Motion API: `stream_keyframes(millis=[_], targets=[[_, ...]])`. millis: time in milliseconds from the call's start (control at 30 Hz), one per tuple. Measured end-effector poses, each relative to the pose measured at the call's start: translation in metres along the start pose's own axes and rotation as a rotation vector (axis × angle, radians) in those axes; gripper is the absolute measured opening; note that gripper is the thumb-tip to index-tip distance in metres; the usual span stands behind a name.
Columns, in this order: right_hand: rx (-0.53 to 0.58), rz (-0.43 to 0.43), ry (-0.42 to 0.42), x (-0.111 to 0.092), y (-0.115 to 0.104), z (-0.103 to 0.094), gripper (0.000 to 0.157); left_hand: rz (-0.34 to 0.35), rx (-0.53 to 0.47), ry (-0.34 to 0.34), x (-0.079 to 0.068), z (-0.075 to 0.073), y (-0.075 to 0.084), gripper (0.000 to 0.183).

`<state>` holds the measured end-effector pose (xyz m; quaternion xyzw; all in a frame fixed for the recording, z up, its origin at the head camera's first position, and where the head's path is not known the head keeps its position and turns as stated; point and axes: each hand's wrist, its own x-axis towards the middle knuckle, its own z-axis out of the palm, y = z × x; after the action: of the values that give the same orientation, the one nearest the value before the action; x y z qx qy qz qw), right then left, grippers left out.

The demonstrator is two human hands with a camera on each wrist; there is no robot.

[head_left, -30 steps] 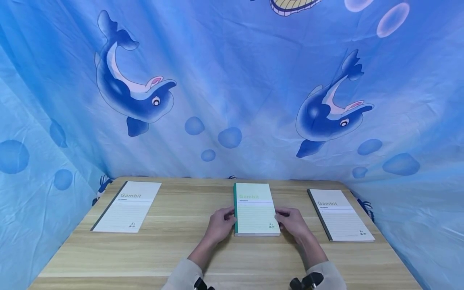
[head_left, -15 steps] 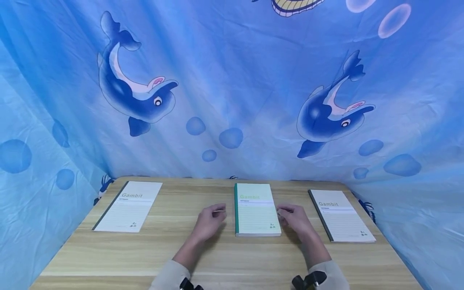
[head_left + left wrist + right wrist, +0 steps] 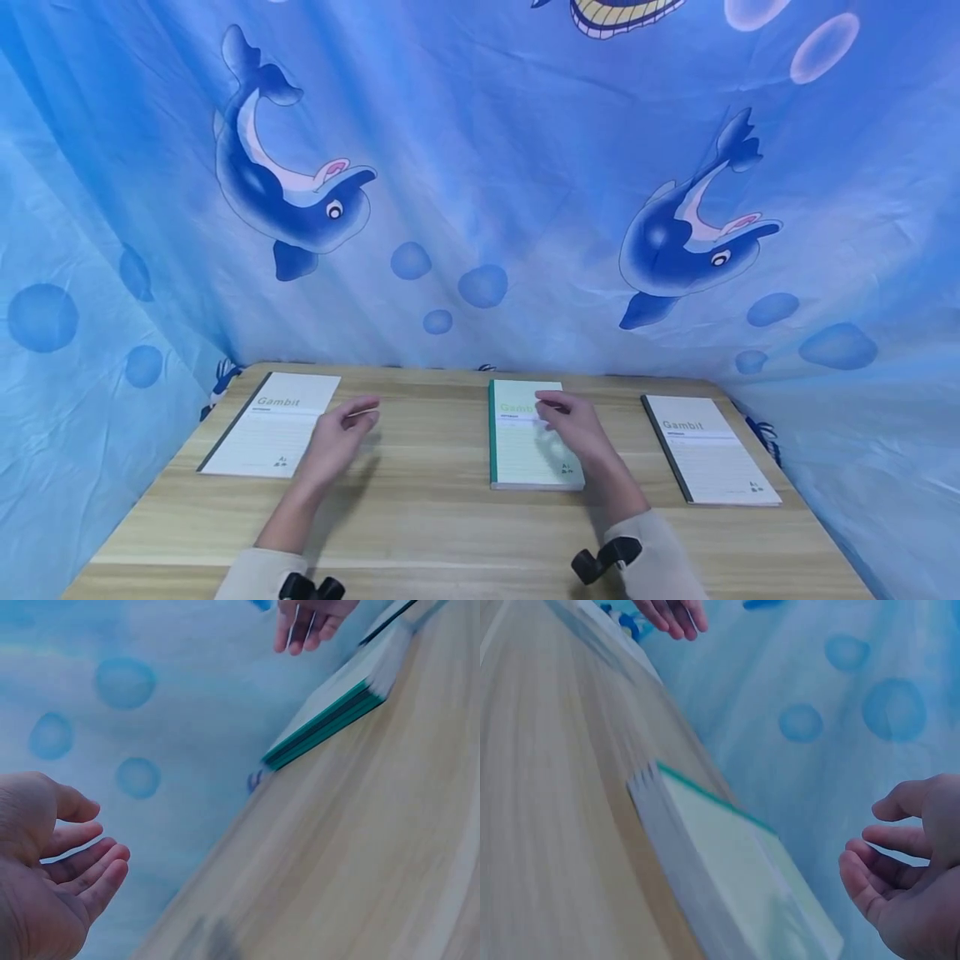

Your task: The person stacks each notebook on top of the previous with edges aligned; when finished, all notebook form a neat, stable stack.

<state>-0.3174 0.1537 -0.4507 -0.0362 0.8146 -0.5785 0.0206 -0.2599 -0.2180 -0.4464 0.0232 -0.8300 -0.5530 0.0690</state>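
A thick pile of green-spined notebooks (image 3: 525,454) lies mid-table; its layered edges show in the left wrist view. Above its right side hovers my right hand (image 3: 577,429), fingers loosely bent and holding nothing, its shadow falling on the cover. My left hand (image 3: 333,442) is raised near the right edge of a dark-spined white notebook (image 3: 258,437) at the left. In the left wrist view that left hand (image 3: 56,870) has its fingers spread apart with nothing in them. Another dark-spined white notebook (image 3: 708,458) lies at the right of the table.
The wooden table (image 3: 420,533) ends at the back against a blue curtain (image 3: 480,167) printed with dolphins and bubbles. Black wrist cameras (image 3: 607,560) are strapped over both sleeves.
Both hands have let go of the pile's sides. The left hand has moved left to the left notebook; the right has risen and come over the pile. The notebooks stay put.
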Motion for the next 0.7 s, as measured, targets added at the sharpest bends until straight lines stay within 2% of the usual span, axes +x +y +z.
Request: stream_keyframes(millis=[267,400,567,700], targets=[[0.079,-0.116,-0.148,0.009,-0.030,0.051,0.035,-0.039,0.074,0.076,-0.002,-0.048,-0.016,0.048],[0.092,-0.164,-0.236,0.010,-0.037,0.079,0.035,-0.080,0.117,0.090,-0.004,-0.069,-0.027,0.052],[0.111,-0.160,-0.300,0.008,-0.037,0.112,0.035,-0.149,0.145,0.110,-0.002,-0.094,-0.047,0.054],[0.114,-0.166,-0.321,0.005,-0.040,0.135,0.033,-0.211,0.140,0.157,0.001,-0.113,-0.065,0.054]])
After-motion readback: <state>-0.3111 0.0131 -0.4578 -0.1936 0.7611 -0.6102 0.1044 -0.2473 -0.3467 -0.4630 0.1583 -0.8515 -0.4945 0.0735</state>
